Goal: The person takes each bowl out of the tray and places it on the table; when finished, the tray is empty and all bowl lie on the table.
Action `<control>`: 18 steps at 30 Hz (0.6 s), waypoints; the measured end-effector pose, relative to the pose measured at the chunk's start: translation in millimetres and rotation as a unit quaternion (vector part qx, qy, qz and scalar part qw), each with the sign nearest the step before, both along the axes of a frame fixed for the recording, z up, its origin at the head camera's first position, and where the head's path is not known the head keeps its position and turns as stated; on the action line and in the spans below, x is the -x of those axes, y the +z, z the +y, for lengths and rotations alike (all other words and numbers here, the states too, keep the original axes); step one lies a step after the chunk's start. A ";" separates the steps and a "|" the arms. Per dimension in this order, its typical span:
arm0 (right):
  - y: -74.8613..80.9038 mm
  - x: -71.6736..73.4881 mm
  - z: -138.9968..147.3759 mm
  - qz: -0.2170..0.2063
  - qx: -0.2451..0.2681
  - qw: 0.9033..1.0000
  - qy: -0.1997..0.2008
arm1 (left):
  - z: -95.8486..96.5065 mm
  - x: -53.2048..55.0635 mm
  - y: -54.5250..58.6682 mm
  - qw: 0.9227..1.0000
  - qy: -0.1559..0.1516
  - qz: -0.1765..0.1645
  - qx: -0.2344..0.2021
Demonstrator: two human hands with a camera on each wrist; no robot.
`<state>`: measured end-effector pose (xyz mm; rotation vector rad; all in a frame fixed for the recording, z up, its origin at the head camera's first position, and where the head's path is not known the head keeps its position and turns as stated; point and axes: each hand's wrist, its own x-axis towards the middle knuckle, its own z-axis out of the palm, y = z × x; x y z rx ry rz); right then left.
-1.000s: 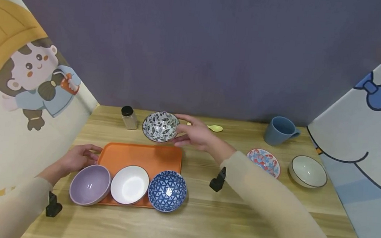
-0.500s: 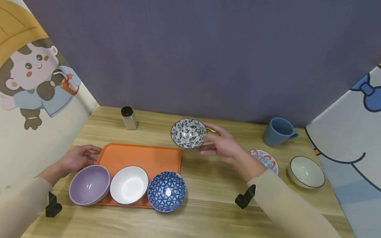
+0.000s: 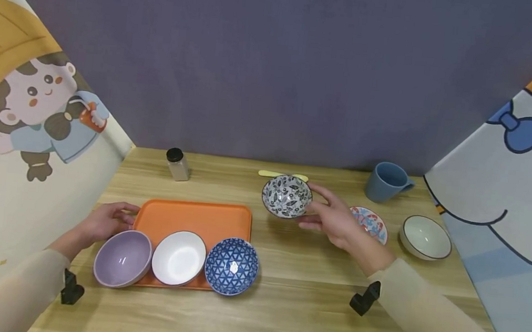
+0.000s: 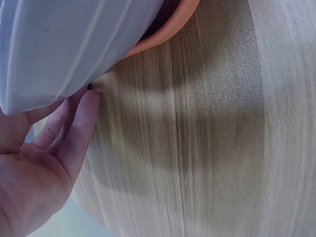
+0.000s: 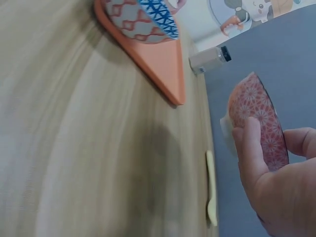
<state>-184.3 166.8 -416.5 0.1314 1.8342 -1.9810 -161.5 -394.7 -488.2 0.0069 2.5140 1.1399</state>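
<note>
1. The right hand (image 3: pixel 330 219) grips the black-and-white floral bowl (image 3: pixel 287 197) at its right side. The thumb is at the rim and the fingers are bent against the red-patterned outer wall, so the hand is closed only as far as the bowl wall permits.
2. From this hand the bowl lies directly to the left. It is round and gives no long axis; its mouth faces upward. In the right wrist view it appears lifted, apart from the table (image 3: pixel 305 317).
3. The bowl is in the space between the orange tray (image 3: pixel 195 213) on its left and the red-and-blue patterned plate (image 3: pixel 371 222) on its right. The yellow spoon (image 3: pixel 267 173) lies just behind it.
4. The left hand (image 3: pixel 106 220) is well apart from this bowl, so the right one is nearer. Its fingers are relaxed, and it has hold of nothing that I can see. It is at the tray's left edge, just behind the lilac bowl (image 3: pixel 123 259); whether the fingertips touch the tray, I cannot tell.
5. Along the tray's near side, the white bowl (image 3: pixel 179 258) stands between the lilac bowl and the blue triangle-patterned bowl (image 3: pixel 232 266).
</note>
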 end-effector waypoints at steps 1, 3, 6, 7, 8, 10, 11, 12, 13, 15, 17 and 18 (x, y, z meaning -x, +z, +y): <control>-2.7 -2.3 1.2 0.002 0.002 1.000 -0.007 | 0.4 0.3 0.3 1.000 0.000 0.000 0.001; -8.5 -6.5 2.9 0.009 0.004 1.000 -0.020 | 1.1 0.7 1.0 1.000 -0.002 0.000 0.002; -17.2 -11.4 3.4 0.014 0.005 0.999 -0.037 | 0.9 -1.5 1.6 1.000 -0.002 -0.003 0.002; -20.0 -12.8 3.4 0.016 0.004 0.999 -0.042 | 0.7 -1.9 1.6 1.000 -0.001 -0.004 0.001; -22.9 -14.2 3.4 0.016 0.004 0.999 -0.047 | 0.6 -2.3 1.5 1.000 -0.002 -0.005 0.000; -28.2 -16.6 3.2 0.016 0.003 0.998 -0.058 | 0.4 -2.8 1.3 1.000 -0.002 -0.007 0.000; -31.0 -17.6 3.4 0.018 0.002 0.998 -0.061 | 0.4 -2.8 1.3 1.000 -0.001 -0.008 0.000; -33.3 -18.8 3.1 0.017 0.002 0.998 -0.066 | 0.5 -2.8 1.6 1.000 -0.001 -0.008 0.000; -35.5 -19.6 3.0 0.015 0.001 0.997 -0.072 | 0.7 -2.7 1.8 1.000 0.001 -0.007 0.002; -39.3 -21.4 2.7 0.012 -0.001 0.997 -0.082 | 1.2 -2.4 2.6 1.000 0.001 -0.005 0.005; -42.4 -23.0 2.6 0.008 -0.005 0.996 -0.089 | 1.6 -2.1 3.5 1.000 0.001 -0.004 0.008; -43.6 -23.8 2.4 0.005 -0.006 0.996 -0.093 | 1.7 -2.0 3.8 1.000 0.001 -0.005 0.009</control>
